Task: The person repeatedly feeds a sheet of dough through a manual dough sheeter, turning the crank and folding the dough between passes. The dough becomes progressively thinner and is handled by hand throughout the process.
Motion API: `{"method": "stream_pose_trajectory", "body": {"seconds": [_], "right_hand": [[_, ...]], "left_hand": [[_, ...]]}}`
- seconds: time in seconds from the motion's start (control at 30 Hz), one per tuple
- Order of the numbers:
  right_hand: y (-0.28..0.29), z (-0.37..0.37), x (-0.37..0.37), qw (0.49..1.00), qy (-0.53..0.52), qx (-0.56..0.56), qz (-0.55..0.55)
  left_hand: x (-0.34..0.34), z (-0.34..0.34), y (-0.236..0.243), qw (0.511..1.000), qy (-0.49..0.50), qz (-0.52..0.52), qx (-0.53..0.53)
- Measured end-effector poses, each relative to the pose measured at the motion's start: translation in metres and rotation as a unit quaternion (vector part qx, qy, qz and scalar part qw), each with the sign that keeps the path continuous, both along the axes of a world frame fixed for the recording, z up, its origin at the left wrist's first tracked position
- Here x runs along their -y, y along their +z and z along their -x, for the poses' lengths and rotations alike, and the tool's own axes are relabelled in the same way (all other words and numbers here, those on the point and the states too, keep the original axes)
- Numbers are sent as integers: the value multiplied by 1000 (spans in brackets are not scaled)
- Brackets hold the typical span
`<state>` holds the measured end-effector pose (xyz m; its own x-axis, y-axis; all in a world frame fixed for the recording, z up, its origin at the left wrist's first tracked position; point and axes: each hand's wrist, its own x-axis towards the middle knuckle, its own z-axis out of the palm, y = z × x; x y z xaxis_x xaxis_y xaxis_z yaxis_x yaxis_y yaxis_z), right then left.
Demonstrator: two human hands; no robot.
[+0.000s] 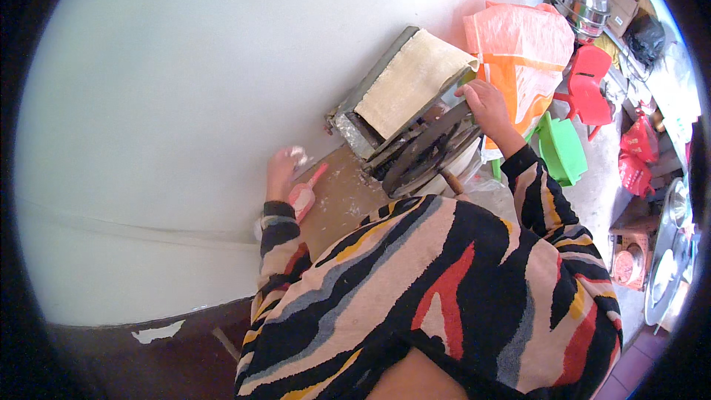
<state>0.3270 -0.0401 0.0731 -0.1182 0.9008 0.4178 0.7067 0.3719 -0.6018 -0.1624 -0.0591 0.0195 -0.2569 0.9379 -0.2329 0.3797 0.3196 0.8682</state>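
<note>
A pressing machine with a metal frame (346,133) stands by the wall, a wide pale dough sheet (418,81) draped over its sloping top. On its near side is a dark hand wheel (415,155) with a wooden handle (450,180). My right hand (485,106) curls over the wheel's far right rim, close to the folded end of the sheet. To the left of the machine, my left hand (281,171) is closed, with white flour (298,154) showing at its fingertips. Just beside that hand lies a pink scoop (302,198) on the brown tabletop (337,196).
Behind the wheel at right stands a pink and orange woven sack (522,48). Beyond it are a green plastic basin (561,150), a red child's chair (590,81) and a steel steamer pot (581,0). Red bags (638,150) lie farther right. The white wall (185,104) bounds the left.
</note>
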Motion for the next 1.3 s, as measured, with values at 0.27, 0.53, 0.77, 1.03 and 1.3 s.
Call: {"method": "stream_pose_trajectory", "body": {"seconds": [0.27, 0.53, 0.77, 1.03, 1.3], "right_hand": [[1, 5, 5, 998, -41, -5, -47], [4, 3, 6, 999, -34, 21, -22], [3, 8, 6, 995, -50, 43, -75], [7, 13, 8, 994, -99, 35, -24], [11, 9, 12, 992, -73, 84, -61]], "left_hand": [[-82, -170, 99, 979, -173, -102, -20], [-116, -215, 87, 865, -331, -49, -374], [-150, -275, 99, 897, -305, -145, -284], [-163, -289, 89, 818, -408, -201, -353], [-182, -320, 102, 831, -367, -252, -333]]}}
